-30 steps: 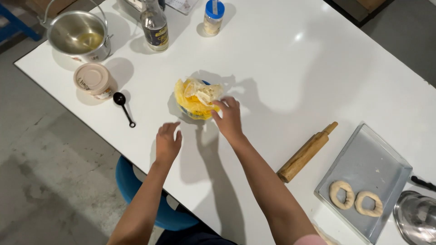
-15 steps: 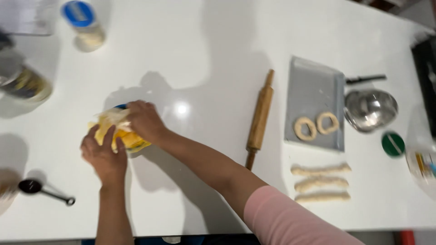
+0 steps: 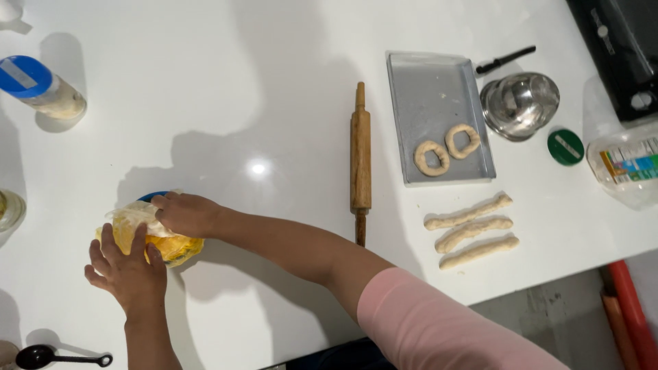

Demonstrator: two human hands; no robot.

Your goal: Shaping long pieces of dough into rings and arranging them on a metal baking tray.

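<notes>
1. Head view, the hands: your left hand lies flat against the near side of the yellow bowl, its fingers spread and open, steadying and not gripping. Your right hand reaches from 3 o'clock; its fingers are curled on the clear plastic wrap that covers the bowl, pinching it at the top edge.
2. Head view, the bowl: it stands on the white counter at about 8 o'clock of the picture, with a bit of blue showing behind the rim. What is inside it I cannot tell.
3. Head view, the middle: a wooden rolling pin lies upright in the picture, well apart from the bowl, at its 3 o'clock.
4. Head view, the right side: a grey baking tray holds two dough rings in its near part. Just below the tray, three dough strips lie side by side on the counter.
5. Head view, the edges: a steel bowl and a green lid stand at 2 o'clock; a jar with a blue lid at 10 o'clock; a black measuring spoon at 7 o'clock.
</notes>
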